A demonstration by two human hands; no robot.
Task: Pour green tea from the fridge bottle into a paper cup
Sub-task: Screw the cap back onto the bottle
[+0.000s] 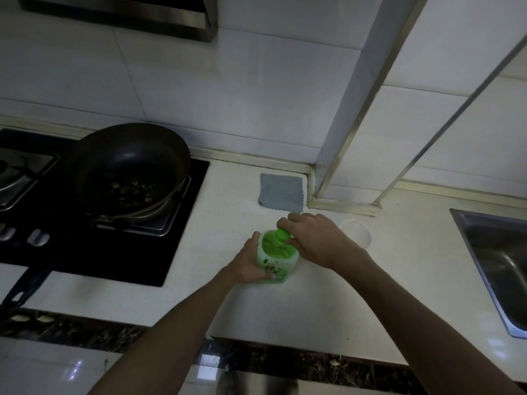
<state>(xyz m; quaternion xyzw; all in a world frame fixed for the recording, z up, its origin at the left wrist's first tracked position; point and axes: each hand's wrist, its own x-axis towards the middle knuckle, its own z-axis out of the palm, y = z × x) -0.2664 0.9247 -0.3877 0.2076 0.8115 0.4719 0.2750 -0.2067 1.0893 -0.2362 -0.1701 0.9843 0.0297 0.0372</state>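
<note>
Steady the squat green-labelled plastic bottle (276, 262) gripped in the left hand (247, 263); twist the round green cap (282, 234) pinched by the right hand (316, 238), minding the white paper cup (357, 232) just beside it.

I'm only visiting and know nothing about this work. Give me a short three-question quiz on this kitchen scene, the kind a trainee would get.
1. True or false: the green cap is already off the tea bottle.
2. The left hand: A) grips the bottle's body B) hangs idle C) is out of view.
3. Fill in: the paper cup stands on the counter between the bottle and the ____.

Key
1. False: the cap sits on the bottle's neck, and the right hand pinches it.
2. A.
3. sink.
</note>
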